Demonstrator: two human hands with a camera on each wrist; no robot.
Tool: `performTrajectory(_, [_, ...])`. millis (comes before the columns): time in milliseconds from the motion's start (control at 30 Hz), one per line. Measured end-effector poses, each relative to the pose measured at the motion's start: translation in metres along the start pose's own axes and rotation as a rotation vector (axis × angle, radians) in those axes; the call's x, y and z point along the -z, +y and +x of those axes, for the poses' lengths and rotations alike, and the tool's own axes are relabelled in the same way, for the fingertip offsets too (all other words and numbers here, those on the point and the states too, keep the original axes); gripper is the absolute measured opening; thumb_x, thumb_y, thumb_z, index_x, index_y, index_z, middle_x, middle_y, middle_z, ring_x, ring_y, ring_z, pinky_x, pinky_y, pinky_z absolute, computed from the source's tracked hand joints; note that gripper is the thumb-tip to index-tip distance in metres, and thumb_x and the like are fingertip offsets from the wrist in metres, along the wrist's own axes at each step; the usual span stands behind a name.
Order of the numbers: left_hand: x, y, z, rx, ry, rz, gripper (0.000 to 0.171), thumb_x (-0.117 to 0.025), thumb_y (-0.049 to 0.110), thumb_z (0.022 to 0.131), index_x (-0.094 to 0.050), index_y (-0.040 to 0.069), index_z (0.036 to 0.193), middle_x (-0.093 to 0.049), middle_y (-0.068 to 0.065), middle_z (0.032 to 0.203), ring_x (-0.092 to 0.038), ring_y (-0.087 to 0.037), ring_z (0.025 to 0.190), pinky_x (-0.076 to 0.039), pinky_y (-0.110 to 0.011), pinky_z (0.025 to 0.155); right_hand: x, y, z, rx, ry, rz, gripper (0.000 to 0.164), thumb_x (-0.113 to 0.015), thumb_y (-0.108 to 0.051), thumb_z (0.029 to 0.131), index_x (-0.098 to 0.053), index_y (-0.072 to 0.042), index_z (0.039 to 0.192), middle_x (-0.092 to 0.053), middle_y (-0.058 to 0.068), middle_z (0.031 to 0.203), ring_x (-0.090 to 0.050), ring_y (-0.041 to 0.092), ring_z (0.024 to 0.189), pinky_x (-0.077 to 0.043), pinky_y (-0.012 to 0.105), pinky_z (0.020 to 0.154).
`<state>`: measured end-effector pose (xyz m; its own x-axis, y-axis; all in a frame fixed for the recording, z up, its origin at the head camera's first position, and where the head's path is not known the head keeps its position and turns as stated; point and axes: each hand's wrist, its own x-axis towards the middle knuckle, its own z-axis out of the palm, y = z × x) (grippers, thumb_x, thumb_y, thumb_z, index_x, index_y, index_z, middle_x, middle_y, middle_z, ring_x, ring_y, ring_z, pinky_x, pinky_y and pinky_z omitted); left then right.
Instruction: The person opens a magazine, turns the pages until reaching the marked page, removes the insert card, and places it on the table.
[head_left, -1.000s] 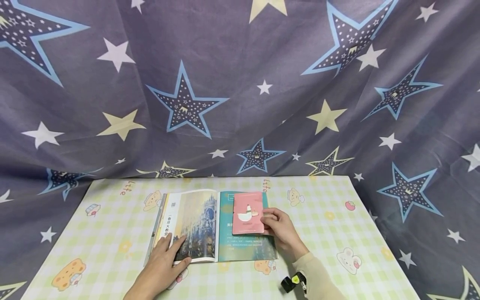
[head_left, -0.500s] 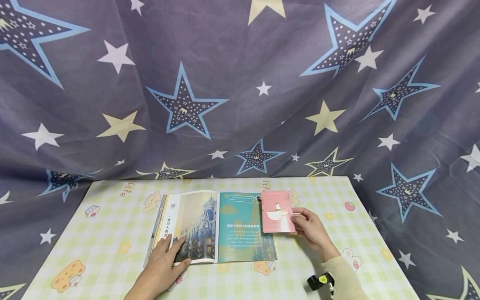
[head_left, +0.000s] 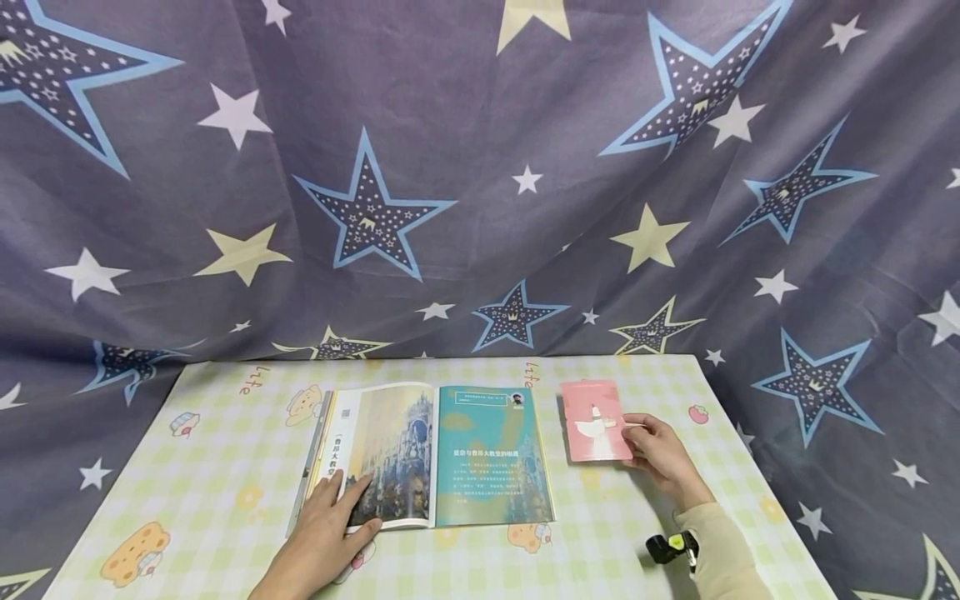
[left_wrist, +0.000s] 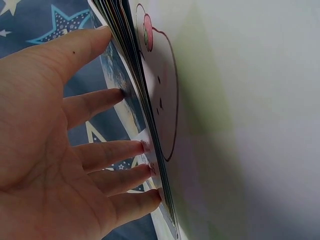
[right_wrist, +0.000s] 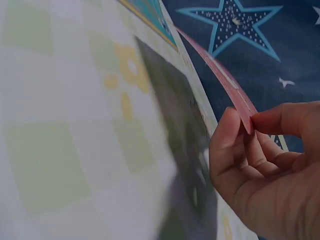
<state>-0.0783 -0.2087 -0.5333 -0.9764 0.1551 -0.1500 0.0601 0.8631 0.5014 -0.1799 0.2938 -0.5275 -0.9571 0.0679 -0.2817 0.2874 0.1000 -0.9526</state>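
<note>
An open book (head_left: 491, 442) lies on the table, a cathedral painting on its left page and teal print on its right. My left hand (head_left: 318, 529) rests on the lower left page with fingers spread and fairly straight. In the left wrist view the fingertips (left_wrist: 150, 171) of that hand touch the page near the book's thick edge. Right of the book, my right hand (head_left: 663, 457) pinches a thin pink card (head_left: 592, 412) with a white goose on it. The thumb and index finger hold its right edge, and the card (right_wrist: 227, 80) is raised over the tablecloth, casting a shadow.
A green-and-white checked tablecloth (head_left: 217, 467) with cartoon prints covers the table. Behind and to the right hangs a dark star-patterned curtain (head_left: 465, 108). A small black device (head_left: 667, 547) with a yellow-green spot sits at the right wrist.
My right hand has carried the pink card rightward from over the book's right page to beside the book, uncovering that page. The left hand has stayed in place.
</note>
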Motion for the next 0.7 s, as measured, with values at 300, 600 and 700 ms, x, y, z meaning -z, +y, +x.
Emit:
performTrajectory(300, [0.0, -0.001, 0.001, -0.009, 0.003, 0.004, 0.074, -0.068, 0.053, 0.091, -0.05, 0.009, 0.148, -0.027, -0.042, 0.15, -0.018, -0.064, 0.136, -0.022, -0.083, 0.103, 0.008, 0.003, 0.008, -0.029, 0.017, -0.097, 0.035, -0.05, -0.003, 0.1, -0.046, 0.01, 0.132, -0.056, 0.011, 0.096, -0.06, 0.016, 0.069, -0.06, 0.027, 0.058])
performTrajectory(600, [0.0, -0.002, 0.0, -0.015, 0.002, -0.001, 0.074, -0.069, 0.052, 0.091, -0.05, 0.008, 0.148, -0.028, -0.042, 0.149, -0.019, -0.065, 0.136, -0.024, -0.083, 0.102, 0.008, 0.004, 0.013, -0.033, 0.036, -0.147, 0.032, -0.05, -0.004, 0.1, -0.048, 0.01, 0.129, -0.056, 0.011, 0.093, -0.057, 0.016, 0.068, -0.059, 0.027, 0.056])
performTrajectory(700, [0.0, -0.002, 0.001, -0.013, 0.002, -0.003, 0.074, -0.069, 0.053, 0.091, -0.05, 0.008, 0.148, -0.028, -0.042, 0.149, -0.02, -0.065, 0.135, -0.024, -0.083, 0.102, 0.008, 0.004, 0.015, -0.024, 0.045, -0.163, 0.031, -0.051, -0.004, 0.1, -0.05, 0.01, 0.127, -0.057, 0.012, 0.093, -0.058, 0.016, 0.07, -0.059, 0.028, 0.055])
